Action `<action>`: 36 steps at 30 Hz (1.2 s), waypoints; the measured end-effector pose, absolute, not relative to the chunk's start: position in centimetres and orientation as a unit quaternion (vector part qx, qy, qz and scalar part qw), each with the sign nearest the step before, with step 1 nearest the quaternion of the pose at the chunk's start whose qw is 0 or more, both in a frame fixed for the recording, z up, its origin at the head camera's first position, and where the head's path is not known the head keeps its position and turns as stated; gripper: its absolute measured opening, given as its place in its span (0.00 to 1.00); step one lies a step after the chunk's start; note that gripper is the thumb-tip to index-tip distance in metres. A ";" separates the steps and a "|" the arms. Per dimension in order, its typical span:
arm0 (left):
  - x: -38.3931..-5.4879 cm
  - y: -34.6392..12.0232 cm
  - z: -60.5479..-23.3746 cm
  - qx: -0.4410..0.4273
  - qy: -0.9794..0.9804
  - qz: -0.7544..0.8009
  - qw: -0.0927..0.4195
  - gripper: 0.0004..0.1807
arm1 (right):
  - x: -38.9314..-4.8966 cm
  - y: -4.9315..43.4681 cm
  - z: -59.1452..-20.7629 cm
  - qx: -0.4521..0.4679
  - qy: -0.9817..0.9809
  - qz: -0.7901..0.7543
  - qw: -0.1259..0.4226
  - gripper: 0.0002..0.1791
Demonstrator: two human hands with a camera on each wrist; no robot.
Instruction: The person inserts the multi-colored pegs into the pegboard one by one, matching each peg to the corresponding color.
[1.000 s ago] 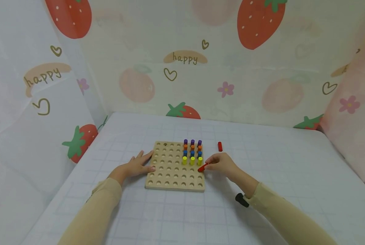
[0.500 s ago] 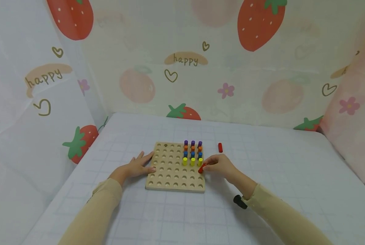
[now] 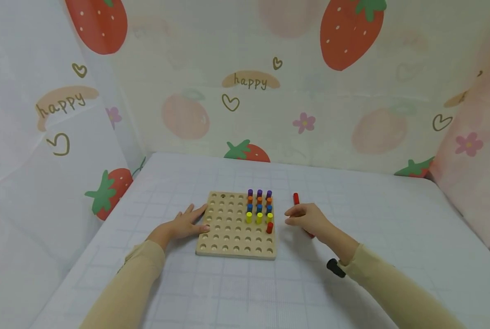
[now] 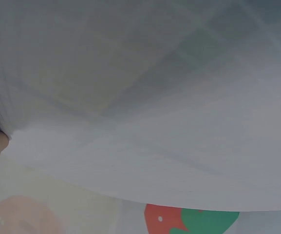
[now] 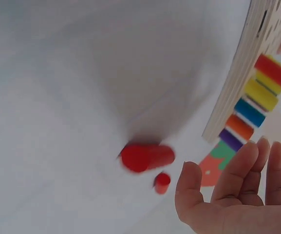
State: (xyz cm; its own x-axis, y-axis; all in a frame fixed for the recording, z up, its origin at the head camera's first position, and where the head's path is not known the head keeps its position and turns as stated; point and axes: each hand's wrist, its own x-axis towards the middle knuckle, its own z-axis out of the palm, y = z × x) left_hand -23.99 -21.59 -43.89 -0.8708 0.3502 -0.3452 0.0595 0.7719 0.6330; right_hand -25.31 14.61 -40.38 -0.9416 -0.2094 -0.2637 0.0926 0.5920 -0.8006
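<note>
A wooden pegboard lies on the table with purple, orange, blue and yellow pegs standing in rows at its right side. One red peg stands in a hole at the right edge, in front of the yellow pegs. My left hand rests against the board's left edge, its thumb on top. To the right of the board hovers my right hand, its fingers loosely bent and holding nothing. Loose red pegs lie on the table near it; in the head view the hand partly covers them.
Another red peg lies farther back, behind the right hand. A white cloth with faint grid lines covers the table. Strawberry-printed sheets hang behind and at both sides. A black object sits at the right wrist.
The red peg my right hand pinched now stands upright in the board. The hand has let go and moved right, away from the board. My left hand stays at the board's edge.
</note>
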 end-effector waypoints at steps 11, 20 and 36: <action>-23.9 -21.6 -44.0 0.119 0.913 0.317 0.225 0.49 | -25.4 18.6 -39.9 -0.031 0.881 -0.440 0.172 0.18; -24.0 -21.6 -44.3 0.112 0.915 0.313 0.227 0.49 | -25.4 20.8 -40.8 -0.026 0.880 -0.427 0.207 0.25; -23.9 -21.4 -43.8 0.116 0.913 0.319 0.227 0.49 | -26.3 22.0 -42.0 -0.079 0.875 -0.390 0.275 0.19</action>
State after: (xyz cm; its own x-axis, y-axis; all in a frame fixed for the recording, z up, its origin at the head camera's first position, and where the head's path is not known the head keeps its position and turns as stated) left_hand -23.87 -21.41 -43.78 -0.8701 0.3569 -0.3400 0.0671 0.7691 0.6355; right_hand -26.29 22.04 -41.98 -0.8366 -0.3528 -0.4191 0.0761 0.6827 -0.7267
